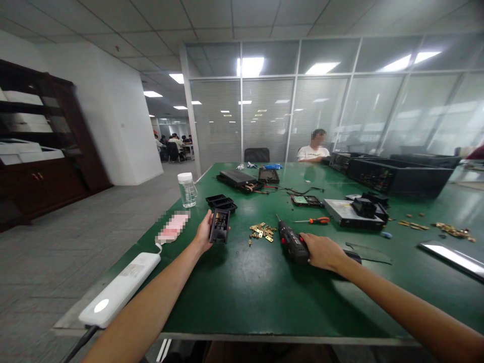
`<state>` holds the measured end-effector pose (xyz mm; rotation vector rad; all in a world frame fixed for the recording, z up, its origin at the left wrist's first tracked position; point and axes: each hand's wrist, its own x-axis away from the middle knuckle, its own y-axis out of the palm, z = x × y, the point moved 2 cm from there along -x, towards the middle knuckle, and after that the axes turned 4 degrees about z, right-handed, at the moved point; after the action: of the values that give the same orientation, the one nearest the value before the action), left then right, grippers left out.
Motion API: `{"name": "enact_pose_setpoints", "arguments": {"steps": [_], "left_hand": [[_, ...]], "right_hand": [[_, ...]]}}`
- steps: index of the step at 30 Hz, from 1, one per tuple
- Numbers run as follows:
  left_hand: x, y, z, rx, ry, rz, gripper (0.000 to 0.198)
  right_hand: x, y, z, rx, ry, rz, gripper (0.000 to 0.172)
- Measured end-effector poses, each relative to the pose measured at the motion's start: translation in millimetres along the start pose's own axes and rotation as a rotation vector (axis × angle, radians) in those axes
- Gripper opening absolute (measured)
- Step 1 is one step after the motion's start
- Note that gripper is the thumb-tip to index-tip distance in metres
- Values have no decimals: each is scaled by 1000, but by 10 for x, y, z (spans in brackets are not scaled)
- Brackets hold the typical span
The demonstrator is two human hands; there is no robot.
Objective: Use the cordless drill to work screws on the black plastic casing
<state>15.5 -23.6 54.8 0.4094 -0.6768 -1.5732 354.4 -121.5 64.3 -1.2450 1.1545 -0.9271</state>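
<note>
My left hand (204,233) grips a small black plastic housing (220,233) by its left side, tilted up above the table. Some brass-coloured parts show inside it. Fingers of my right hand (324,253) are wrapped round a black cordless drill (292,242), whose tip points away from me to the left. Between the two hands lies a small heap of brass metal pieces (260,232). Just beyond my left hand sit similar black plastic housings (223,202). A screwdriver (319,221) with an orange and black handle rests beyond the drill.
At the table's left edge are a white power strip (123,287) and a clear bottle (188,194). Dismantled black devices (238,179), a silver drive (346,214) and large black cases (401,176) occupy the far and right sides. A person (313,148) sits across the table.
</note>
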Motion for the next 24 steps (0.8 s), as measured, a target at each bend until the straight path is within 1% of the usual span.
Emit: {"name": "enact_pose_setpoints", "arguments": {"steps": [3, 5, 7, 9, 10, 11, 12, 14, 16, 19, 21, 24], "left_hand": [[-32, -51, 11, -70, 33, 21, 49], [-70, -84, 8, -92, 58, 9, 52], [-115, -106, -4, -81, 78, -45, 52], [-150, -121, -19, -52, 87, -97, 51], [-157, -126, -24, -37, 85, -111, 50], [-157, -128, -28, -24, 79, -117, 50], [-149, -126, -27, -15, 68, -118, 49], [-113, -108, -17, -5, 36, -108, 48], [-69, -77, 1, -1, -2, -89, 48], [-28, -31, 25, 27, -20, -49, 45], [-25, -13, 35, 62, -5, -15, 42], [-38, -12, 42, 99, 5, 44, 40]], "right_hand": [[50, -83, -35, -103, 6, 45, 49], [95, -155, -73, -233, -15, 99, 50], [137, -243, -136, -437, -28, 174, 52], [162, -329, -226, -681, 12, 225, 47], [166, -361, -283, -804, 47, 207, 44], [162, -384, -360, -930, 32, 139, 41], [155, -406, -441, -1056, -5, 93, 38], [127, -434, -599, -1289, -99, 42, 31], [85, -415, -726, -1437, -116, -10, 27], [9, -341, -869, -1551, -131, -101, 27], [-35, -298, -934, -1543, -149, -142, 28], [-68, -269, -985, -1507, -160, -168, 28]]}}
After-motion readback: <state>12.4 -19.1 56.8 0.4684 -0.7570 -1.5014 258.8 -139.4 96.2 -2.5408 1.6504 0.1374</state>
